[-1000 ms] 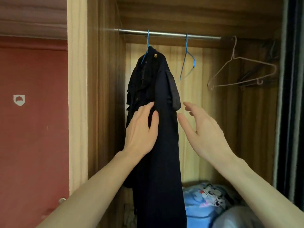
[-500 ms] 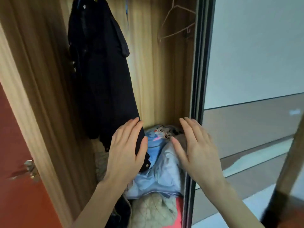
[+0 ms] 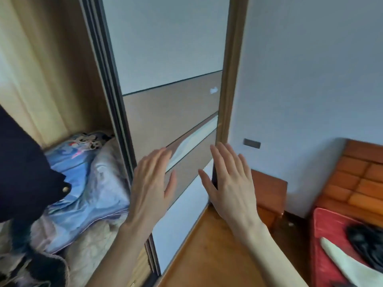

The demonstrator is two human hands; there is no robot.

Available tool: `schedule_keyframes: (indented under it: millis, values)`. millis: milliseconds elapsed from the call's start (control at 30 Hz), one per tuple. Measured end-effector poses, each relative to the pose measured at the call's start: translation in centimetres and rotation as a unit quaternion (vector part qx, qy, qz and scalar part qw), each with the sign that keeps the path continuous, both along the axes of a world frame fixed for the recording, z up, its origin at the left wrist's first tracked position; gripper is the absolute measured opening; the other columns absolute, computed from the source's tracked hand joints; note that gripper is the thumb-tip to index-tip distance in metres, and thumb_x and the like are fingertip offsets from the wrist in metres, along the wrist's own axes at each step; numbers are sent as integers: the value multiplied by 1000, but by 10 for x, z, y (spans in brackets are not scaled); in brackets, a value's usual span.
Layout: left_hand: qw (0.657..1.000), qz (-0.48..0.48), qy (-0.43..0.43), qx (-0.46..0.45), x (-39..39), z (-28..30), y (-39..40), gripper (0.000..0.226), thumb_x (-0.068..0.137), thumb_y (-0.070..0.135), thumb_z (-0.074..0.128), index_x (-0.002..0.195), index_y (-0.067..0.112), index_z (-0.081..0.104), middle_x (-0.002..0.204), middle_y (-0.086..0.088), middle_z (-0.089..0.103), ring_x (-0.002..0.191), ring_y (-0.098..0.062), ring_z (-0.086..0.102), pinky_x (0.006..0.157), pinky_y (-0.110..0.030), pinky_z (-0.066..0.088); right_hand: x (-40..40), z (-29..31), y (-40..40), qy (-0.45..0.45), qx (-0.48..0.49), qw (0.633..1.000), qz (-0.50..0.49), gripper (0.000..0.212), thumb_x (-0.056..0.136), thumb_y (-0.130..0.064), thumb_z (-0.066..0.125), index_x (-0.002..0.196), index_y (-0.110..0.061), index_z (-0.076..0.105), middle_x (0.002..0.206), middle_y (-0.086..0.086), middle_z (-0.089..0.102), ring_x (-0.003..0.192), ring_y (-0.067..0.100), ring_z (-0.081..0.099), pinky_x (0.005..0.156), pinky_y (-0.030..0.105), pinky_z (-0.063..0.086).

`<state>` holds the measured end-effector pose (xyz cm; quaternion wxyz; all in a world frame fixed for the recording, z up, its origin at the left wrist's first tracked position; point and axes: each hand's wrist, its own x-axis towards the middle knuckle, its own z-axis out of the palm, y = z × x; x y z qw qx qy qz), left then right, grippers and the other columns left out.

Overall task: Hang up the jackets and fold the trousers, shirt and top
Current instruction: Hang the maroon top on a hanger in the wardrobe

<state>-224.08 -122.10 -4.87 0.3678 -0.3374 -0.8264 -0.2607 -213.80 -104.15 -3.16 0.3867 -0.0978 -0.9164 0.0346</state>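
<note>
The dark navy jacket (image 3: 22, 168) hangs inside the wardrobe at the left edge; only its lower part shows, with a brass button at the hem. My left hand (image 3: 151, 187) is in mid-air in front of the sliding door, fingers straight, holding nothing. My right hand (image 3: 230, 183) is beside it at the door's wooden edge, fingers spread, empty. At the bottom right, a black garment (image 3: 366, 243) and a white garment (image 3: 348, 264) lie on the red bedcover (image 3: 327, 243).
A pile of bedding, blue printed fabric (image 3: 83, 183) and beige quilt, fills the wardrobe bottom. The white and brown sliding door (image 3: 170, 83) stands straight ahead. A wooden bedside table (image 3: 269, 193) and wooden headboard (image 3: 360, 175) are at the right; wooden floor (image 3: 207, 255) lies below.
My view has swung right and down, from the hanging rail to the sliding door and bed. Both hands came away from the jacket and moved right, staying empty.
</note>
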Motion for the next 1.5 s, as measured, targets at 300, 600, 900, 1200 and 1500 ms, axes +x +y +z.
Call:
schedule_keyframes:
  millis: [300,600,900,1200,1500]
  values:
    - [974,-218,-48,-21,28,-40,106,52,108,41,42,146,8,55,149,-11,58,140,-28,52,112,-50,47,107,-66,54,3,-50,967,-249,62,107,-57,43,157,-20,41,165,4,40,156,21,29,128,47,23]
    - [917,-386,-65,-77,98,-75,186,51,107,46,47,150,19,53,154,-4,54,145,-23,48,118,-51,43,240,-116,58,9,-108,888,-448,60,106,-50,46,155,-15,44,163,5,42,155,22,32,127,45,25]
    - [823,-554,-51,-115,241,-93,242,51,110,42,41,147,10,54,149,-9,57,144,-25,47,120,-47,38,376,-136,28,62,-155,779,-604,57,106,-46,51,153,-14,49,160,6,46,153,24,36,126,49,25]
    - [698,-697,-29,-162,438,-108,288,49,109,41,43,146,10,54,147,-9,58,139,-26,50,118,-46,37,539,-146,-2,71,-165,666,-724,55,108,-45,48,152,-12,49,162,7,44,155,23,33,128,49,20]
    - [637,-750,-26,-174,609,-138,302,48,106,37,46,144,10,56,145,-7,59,140,-23,48,124,-42,29,688,-168,-29,112,-169,577,-791,55,104,-41,59,150,-12,51,158,6,48,152,24,36,127,48,23]
